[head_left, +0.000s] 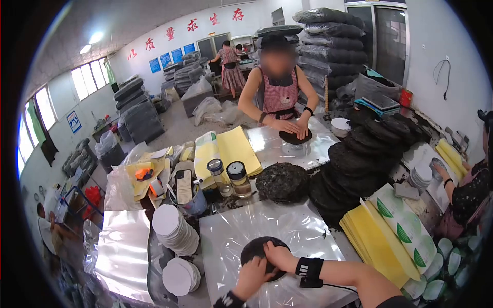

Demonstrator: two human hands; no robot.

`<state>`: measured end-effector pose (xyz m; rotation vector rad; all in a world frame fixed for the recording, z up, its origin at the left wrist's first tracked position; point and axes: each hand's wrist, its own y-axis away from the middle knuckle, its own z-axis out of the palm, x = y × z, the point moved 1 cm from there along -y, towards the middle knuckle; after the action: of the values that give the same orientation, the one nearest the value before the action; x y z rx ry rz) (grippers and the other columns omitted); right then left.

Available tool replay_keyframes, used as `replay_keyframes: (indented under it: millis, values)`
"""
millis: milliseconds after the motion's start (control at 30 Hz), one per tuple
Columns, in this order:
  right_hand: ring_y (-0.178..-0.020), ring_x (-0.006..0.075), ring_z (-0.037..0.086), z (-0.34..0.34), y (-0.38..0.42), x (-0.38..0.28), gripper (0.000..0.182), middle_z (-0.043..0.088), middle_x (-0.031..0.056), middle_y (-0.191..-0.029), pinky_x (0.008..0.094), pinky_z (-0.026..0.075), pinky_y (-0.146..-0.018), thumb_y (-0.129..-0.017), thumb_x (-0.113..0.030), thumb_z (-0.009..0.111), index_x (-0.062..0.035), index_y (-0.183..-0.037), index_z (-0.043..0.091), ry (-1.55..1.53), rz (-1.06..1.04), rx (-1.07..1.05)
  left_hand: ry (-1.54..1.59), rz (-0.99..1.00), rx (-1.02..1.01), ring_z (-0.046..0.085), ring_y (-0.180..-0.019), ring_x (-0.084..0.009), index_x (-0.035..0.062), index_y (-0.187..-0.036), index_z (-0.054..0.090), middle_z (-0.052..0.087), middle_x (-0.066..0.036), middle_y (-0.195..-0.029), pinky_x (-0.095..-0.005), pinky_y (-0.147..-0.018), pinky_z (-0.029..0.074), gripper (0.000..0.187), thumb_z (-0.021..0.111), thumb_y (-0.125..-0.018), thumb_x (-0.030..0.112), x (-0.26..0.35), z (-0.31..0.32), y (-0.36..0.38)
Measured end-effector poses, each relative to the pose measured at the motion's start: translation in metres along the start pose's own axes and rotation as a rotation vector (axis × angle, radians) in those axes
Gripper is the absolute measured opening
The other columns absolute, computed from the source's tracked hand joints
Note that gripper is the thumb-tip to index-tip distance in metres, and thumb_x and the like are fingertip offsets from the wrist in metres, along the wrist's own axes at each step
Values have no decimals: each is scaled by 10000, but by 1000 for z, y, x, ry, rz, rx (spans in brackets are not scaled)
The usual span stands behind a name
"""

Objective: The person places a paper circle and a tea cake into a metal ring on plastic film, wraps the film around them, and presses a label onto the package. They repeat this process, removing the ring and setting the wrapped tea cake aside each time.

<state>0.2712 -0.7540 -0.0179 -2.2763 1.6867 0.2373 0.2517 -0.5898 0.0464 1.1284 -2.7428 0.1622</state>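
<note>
My left hand: (252, 277) lies low in the view, fingers spread flat and pressing on the near edge of the dark round cake (257, 249); it grips nothing.
My right hand: (277, 255) rests on top of the same cake, fingers bent and laid flat over it, not closed around it; a black wrist strap (308, 268) sits just behind it.
Dark round cake: lies flat on the clear plastic sheet (303, 231), right under both my hands, close to my body.
Clear plastic sheet: spread over the table in front of me, shiny and creased.
White paper discs: (174, 231) one stack stands to my left beside the sheet, and a second lower stack (179, 276) sits nearer me.
Yellow wrappers: (375, 238) a thick pile to my right, with white sheets printed with green leaves on top.
Pressed cakes, middle: (282, 182) a rough dark stack beyond my sheet, with taller dark stacks (359, 154) rising to its right.
Two jars: (228, 177) stand side by side to the left of that stack, near a phone (184, 186) propped upright.
Person opposite: across the table, in a pink apron, both hands (292, 126) on another dark cake (295, 137) lying on another shiny sheet.
Person at right: only an arm and a hand (441, 172) show, by a small stack of white discs (422, 174).
Far back: bagged dark stacks (331, 46) against the wall, and another person (229, 66) standing by the door.
</note>
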Motion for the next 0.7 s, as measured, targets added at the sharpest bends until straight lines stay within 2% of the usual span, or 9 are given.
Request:
replay_keyframes:
  millis: [33,133,233,333,400,433,500,633,700]
  values:
    - [-756,379,696,-21,2,-4,817,552,252,-1068,424,574,-637,-598,-204,876,127,-1249,510,19,-61,-110,152,-1,90,666,-983,-301,-4,-1135,590,611,-102,-1140,-408,-871,540,656,829,-706,431,9,-10,27]
    - [-819,364,702,-29,5,-9,1090,552,248,-1120,392,580,-695,-372,-279,962,149,-1261,499,102,-96,-94,278,27,259,523,-1276,-351,-22,-1354,525,581,-186,-1343,-435,-1028,458,555,680,-910,273,50,-57,115]
    - [-831,339,703,-25,4,-9,1158,554,237,-1132,358,583,-706,-356,-315,969,167,-1288,479,125,-90,-139,-91,36,99,563,-1254,-340,41,-1183,631,639,-113,-1245,-547,-1052,406,422,734,-831,249,19,0,152]
    - [-814,326,703,-34,3,-16,1204,547,233,-1139,345,586,-692,-351,-304,974,163,-1330,452,138,-21,-167,-152,161,419,584,-1219,-339,32,-1165,666,654,-112,-1226,-554,-994,449,417,758,-813,236,27,-73,151]
    - [-797,313,708,-29,7,-17,1209,544,230,-1143,335,588,-681,-354,-277,974,162,-1345,438,121,8,-175,398,374,397,607,-1178,-235,62,-1094,699,665,-81,-1197,-441,-952,503,279,711,-832,158,34,-45,199]
    - [-791,310,709,-31,5,-19,1207,544,230,-1141,335,589,-679,-357,-272,973,166,-1345,436,129,18,-186,303,699,192,578,-1226,-287,27,-1156,666,633,-125,-1265,-437,-1005,472,364,720,-850,216,40,-33,202]
    - [-762,306,708,-29,4,-20,1173,549,233,-1125,343,593,-670,-366,-244,973,173,-1325,443,142,23,-177,197,703,-41,524,-1297,-358,-29,-1254,594,573,-186,-1362,-443,-1069,433,557,742,-849,324,25,-12,189]
    - [-777,319,704,-12,0,-22,1009,573,228,-1061,353,594,-667,-435,-214,954,165,-1244,484,190,90,-123,82,-147,260,463,-1357,-395,-67,-1434,384,476,-244,-1452,-505,-1159,326,1002,817,-742,515,-41,1,101]
    - [-841,343,692,-40,14,-28,879,581,221,-1057,372,585,-718,-537,-208,919,120,-1243,511,91,44,-164,126,60,343,446,-1372,-403,-78,-1428,376,461,-246,-1467,-521,-1173,290,1045,839,-707,521,-8,8,52]
